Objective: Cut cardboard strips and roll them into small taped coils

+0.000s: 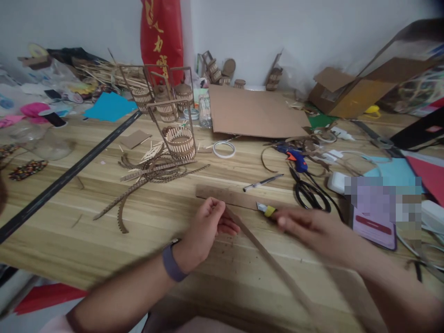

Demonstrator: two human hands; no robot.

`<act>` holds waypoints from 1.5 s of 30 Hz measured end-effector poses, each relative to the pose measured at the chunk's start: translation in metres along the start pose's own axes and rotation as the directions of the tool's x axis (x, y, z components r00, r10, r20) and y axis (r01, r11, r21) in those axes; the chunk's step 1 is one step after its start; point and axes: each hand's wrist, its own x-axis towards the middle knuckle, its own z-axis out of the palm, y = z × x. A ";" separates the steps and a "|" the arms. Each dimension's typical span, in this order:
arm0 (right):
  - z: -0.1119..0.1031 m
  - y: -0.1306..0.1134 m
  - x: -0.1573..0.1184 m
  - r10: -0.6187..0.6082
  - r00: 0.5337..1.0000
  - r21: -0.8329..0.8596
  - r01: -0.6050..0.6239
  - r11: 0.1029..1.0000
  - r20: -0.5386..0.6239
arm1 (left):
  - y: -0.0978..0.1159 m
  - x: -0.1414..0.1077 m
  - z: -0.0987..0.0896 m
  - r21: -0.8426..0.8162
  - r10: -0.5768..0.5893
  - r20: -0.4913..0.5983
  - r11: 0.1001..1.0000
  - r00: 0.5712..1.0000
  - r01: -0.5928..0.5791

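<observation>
Between the thumb and fingers of my left hand [210, 226] is the end of a long, narrow cardboard strip [270, 259], which slants down toward the lower right. My right hand [308, 226] grips a yellow utility knife [266, 210] whose blade points left. Under and behind the blade, a wider flat cardboard strip [229, 196] lies on the wooden table [166, 277]. A pen [262, 182] rests just beyond it. Small dark crumbs are scattered below my left hand.
Small stick-and-cardboard baskets [180, 142] stand behind several notched cardboard strips [152, 173]. A tape roll [224, 149], a large cardboard sheet [256, 111], a blue glue gun [296, 159] and black-handled scissors [312, 194] lie farther back. A phone [373, 222] is at right.
</observation>
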 end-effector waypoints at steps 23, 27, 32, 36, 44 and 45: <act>0.025 -0.028 -0.005 0.156 0.951 0.750 -0.308 0.585 0.269 | 0.024 0.006 -0.010 0.059 0.128 -0.060 0.990 0.990 -0.125; 0.036 -0.038 0.004 0.232 0.952 0.905 -0.269 0.331 0.198 | 0.005 -0.011 0.004 0.202 -0.168 0.400 0.975 0.901 0.092; 0.050 -0.046 0.007 0.201 0.954 0.965 -0.245 0.091 0.223 | 0.000 -0.019 0.007 0.192 -0.283 0.543 0.959 0.791 0.211; 0.056 -0.047 0.006 0.145 0.963 0.968 -0.241 0.075 0.229 | -0.001 -0.019 0.005 0.228 -0.349 0.522 0.936 0.778 0.266; 0.065 -0.039 -0.001 0.136 0.972 0.869 -0.230 0.439 0.189 | 0.000 -0.013 0.004 0.253 -0.244 0.452 0.957 0.858 0.139; 0.065 -0.038 -0.002 0.136 0.973 0.852 -0.227 0.472 0.184 | 0.000 -0.012 0.003 0.258 -0.217 0.438 0.960 0.872 0.109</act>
